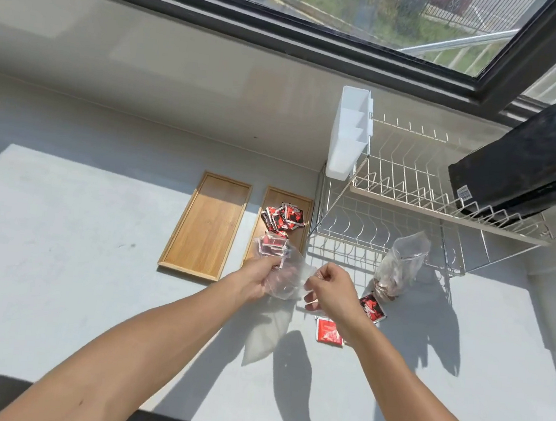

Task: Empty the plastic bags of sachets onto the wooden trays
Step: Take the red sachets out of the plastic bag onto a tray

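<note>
The pale grey desk (63, 240) runs wide and bare toward 9 o'clock, with open room there; its near edge crosses the bottom of the view, and a wall under a dark-framed window (323, 11) bounds it at 12 o'clock. At 2 o'clock a white wire dish rack (406, 202) hems in the right side, with a white plastic cutlery holder (350, 132) hung on its left end and a black plastic-wrapped package (528, 166) lying on its top tier.

Two shallow rectangular wooden trays lie side by side at 11 o'clock from the hands. The left wooden tray (209, 224) holds nothing. The right wooden tray (273, 194), just beside the rack, holds a heap of red, black and white sachets (282, 217).

The left hand (258, 278) has a closed grip on a clear plastic bag (280, 278), raised over the near end of the right tray, a few sachets visible in its far end. The right hand (328, 291) pinches the same bag's edge between closed fingers.

At 3 o'clock a second clear plastic bag (400, 266) stands upright on the desk, its contents blurred. Two loose red sachets (372, 307) lie by the right wrist.
</note>
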